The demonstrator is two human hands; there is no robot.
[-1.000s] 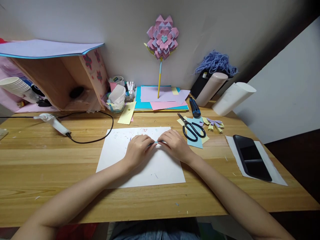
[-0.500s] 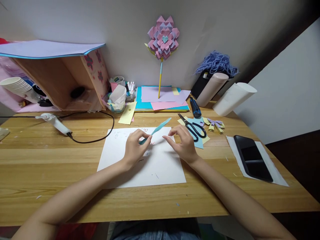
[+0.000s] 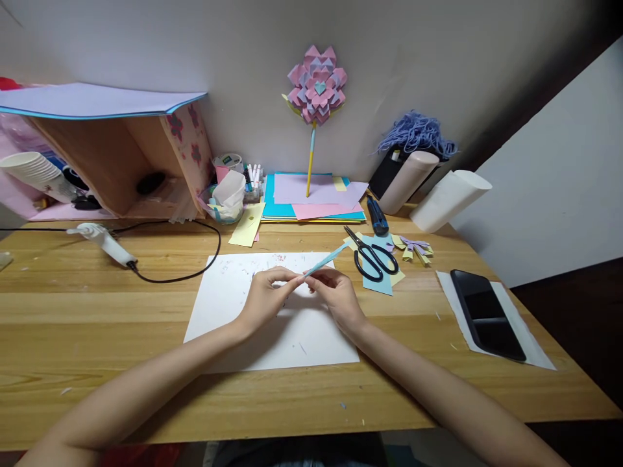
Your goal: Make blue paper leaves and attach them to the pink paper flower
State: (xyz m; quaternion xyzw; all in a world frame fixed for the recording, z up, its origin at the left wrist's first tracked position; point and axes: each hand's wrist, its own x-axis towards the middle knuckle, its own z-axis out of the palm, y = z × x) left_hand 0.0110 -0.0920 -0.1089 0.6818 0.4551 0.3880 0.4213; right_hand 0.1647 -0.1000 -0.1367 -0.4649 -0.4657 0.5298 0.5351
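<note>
- The left hand, at the centre of the frame, has its thumb and fingertips closed in a pinch on the lower end of a narrow light-blue paper strip.
- The right hand, just right of centre, has bent fingers and its thumb tip at that same lower end, close against the left fingertips; whether it also grips the strip, I cannot tell.
- The strip slants from the fingertips toward the upper right, its free tip near the black-handled scissors.
- Below both hands, in the middle of the frame, a white paper sheet with small coloured marks lies on the wooden tabletop.
- Right of centre, the scissors rest on a light-blue paper piece; just above is a utility knife, and to the right lie folded yellow and purple paper pieces.
- At the right of the frame, a black smartphone lies on a white tissue.
- At the upper centre, a pink and purple paper flower on a thin stem stands over a stack of coloured paper.
- At the left, a white glue gun lies with its black cord looping rightward.
</note>
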